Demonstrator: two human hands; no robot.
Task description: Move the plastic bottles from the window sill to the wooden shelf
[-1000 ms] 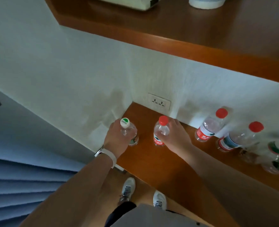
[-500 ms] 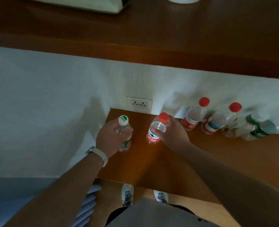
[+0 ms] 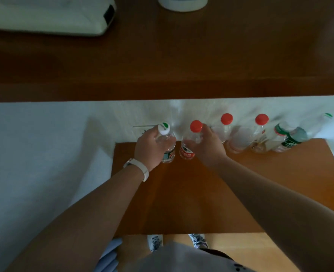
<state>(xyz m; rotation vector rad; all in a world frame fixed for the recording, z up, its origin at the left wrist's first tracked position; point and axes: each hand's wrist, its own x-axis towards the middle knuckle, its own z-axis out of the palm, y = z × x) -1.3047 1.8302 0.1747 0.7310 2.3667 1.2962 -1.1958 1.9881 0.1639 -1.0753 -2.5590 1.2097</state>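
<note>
My left hand (image 3: 149,147) grips a clear bottle with a white and green cap (image 3: 167,146). My right hand (image 3: 207,147) grips a clear bottle with a red cap and red label (image 3: 189,142). Both bottles are upright over the back left of the lower wooden surface (image 3: 191,193), close together. Several more bottles stand in a row along the white wall to the right: two with red caps (image 3: 224,127) (image 3: 246,134) and others with green labels (image 3: 288,139). The upper wooden shelf (image 3: 182,65) spans the top of the view.
A white device (image 3: 50,16) and a round white object (image 3: 182,2) lie on the upper shelf. A wall socket (image 3: 140,128) sits behind my left hand. My shoes (image 3: 155,242) and the floor show below the lower surface's front edge.
The view has swung to face the wall squarely and tilted up, so the upper shelf fills more of the frame. Both hands still hold their bottles, which look slightly higher.
</note>
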